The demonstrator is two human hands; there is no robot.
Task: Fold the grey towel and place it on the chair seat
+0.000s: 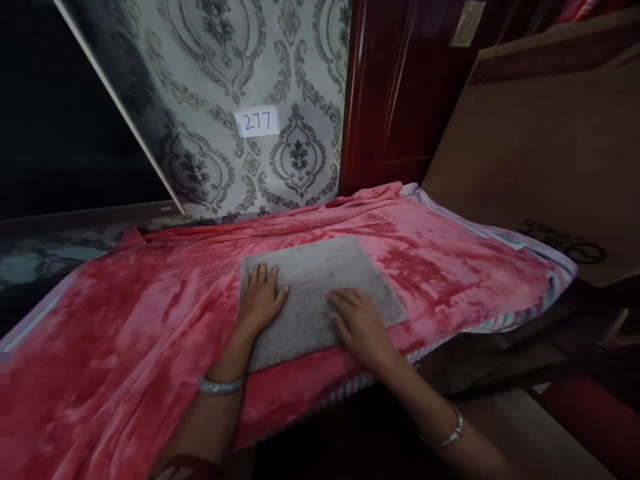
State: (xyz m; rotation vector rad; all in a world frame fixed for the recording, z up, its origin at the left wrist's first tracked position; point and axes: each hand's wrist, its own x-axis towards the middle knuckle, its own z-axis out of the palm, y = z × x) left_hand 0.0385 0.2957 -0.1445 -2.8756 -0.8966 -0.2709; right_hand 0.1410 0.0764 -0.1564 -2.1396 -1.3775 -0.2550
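Observation:
A grey, fuzzy rectangular piece of cloth [305, 293] lies spread flat on a red plush blanket [430, 267]. My left hand [260, 299] rests on the cloth's left part, palm down with the fingers apart. Over the right part of the cloth is my right hand [361, 323], somewhat blurred by motion, its fingers stretched out towards the left and the thumb apart. Neither hand grips anything. Each wrist wears a bangle.
Behind the blanket is a patterned wall [297, 157] with a paper label [257, 121] reading 277. A dark screen [75, 113] stands at the left. A dark red wooden door [390, 87] and a large cardboard box [545, 153] stand at the right.

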